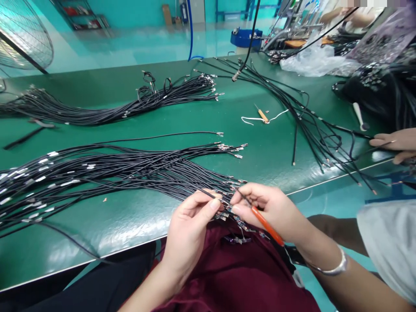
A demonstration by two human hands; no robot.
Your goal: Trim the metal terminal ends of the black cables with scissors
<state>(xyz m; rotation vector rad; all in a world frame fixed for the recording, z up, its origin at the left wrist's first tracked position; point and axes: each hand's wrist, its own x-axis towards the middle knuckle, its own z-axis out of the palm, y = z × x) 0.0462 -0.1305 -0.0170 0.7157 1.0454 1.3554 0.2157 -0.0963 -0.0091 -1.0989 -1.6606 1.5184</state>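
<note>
My left hand (191,223) pinches the metal-tipped end of a black cable (205,192) between thumb and fingers, just over the table's front edge. Close beside it, my right hand (276,212) is closed around a slim orange-handled tool (269,227), its thin dark shaft angled up and left toward the cable end. What the tip of the tool touches is too small to tell. Around and behind both hands lie the ends of a wide bundle of black cables (156,162) with metal terminals; some ends hang over the edge above my lap.
A second cable bundle (97,113) lies farther back on the green table (191,119). A wooden-handled pick (263,116) with white string rests right of centre. More loose cables (295,108) stretch toward a co-worker's hand (401,142) at right. One hanging black cable (252,41) dangles above the table.
</note>
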